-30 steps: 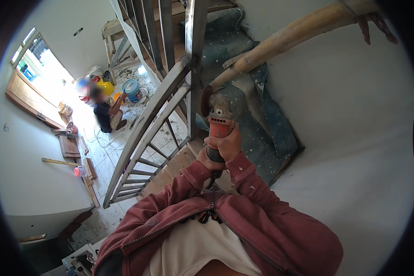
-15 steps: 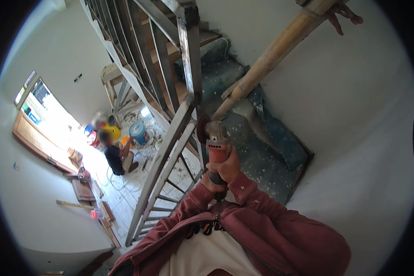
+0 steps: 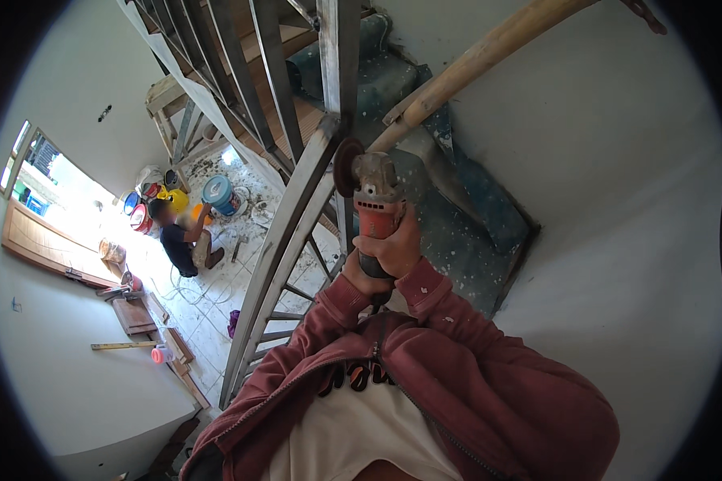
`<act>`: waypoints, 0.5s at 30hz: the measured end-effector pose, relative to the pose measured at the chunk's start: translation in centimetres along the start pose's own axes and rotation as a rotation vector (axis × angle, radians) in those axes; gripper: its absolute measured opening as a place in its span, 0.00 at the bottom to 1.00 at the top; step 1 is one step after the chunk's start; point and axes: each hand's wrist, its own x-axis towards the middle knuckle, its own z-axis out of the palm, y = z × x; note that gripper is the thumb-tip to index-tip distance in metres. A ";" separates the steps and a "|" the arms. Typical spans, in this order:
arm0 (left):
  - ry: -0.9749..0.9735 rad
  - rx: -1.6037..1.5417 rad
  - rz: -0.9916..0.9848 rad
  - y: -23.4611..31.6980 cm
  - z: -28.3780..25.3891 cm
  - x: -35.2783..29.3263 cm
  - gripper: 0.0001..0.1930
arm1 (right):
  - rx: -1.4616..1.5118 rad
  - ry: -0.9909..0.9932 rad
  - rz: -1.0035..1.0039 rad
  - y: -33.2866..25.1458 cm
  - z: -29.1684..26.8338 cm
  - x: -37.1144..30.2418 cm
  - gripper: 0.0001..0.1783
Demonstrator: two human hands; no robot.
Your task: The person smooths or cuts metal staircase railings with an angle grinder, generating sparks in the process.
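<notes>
A: Recorded first: the angle grinder (image 3: 375,218) has moved closer to the joint of the metal handrail (image 3: 287,210) and post (image 3: 338,68) than half a second ago.

B: Condition of the tool?

A: Red body, black rear section, grey head scuffed and dusty. A reddish-brown disc (image 3: 347,167) is fitted at the head's left side.

B: Position?

A: Ahead of the person's chest, the disc just below the joint. Whether it touches metal cannot be told.

B: Grip?

A: The right hand (image 3: 398,240) has its fingers wrapped round the red body. The left hand (image 3: 366,277), partly hidden, grips the rear section.

B: Surroundings?

A: A wooden pole (image 3: 489,60) slants beyond the grinder, above a paint-spotted green sheet (image 3: 457,264).
</notes>
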 end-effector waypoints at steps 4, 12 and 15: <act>-0.017 -0.013 0.027 -0.7 -1.0 -0.2 0.42 | -0.004 -0.012 0.006 0.0 0.8 -0.2 0.42; -0.061 0.036 0.012 -1.8 -2.9 0.3 0.40 | 0.015 -0.008 0.024 0.2 1.6 0.2 0.45; -0.027 0.048 0.017 -1.9 -2.8 -0.1 0.40 | -0.011 0.016 0.005 0.0 1.6 -0.1 0.45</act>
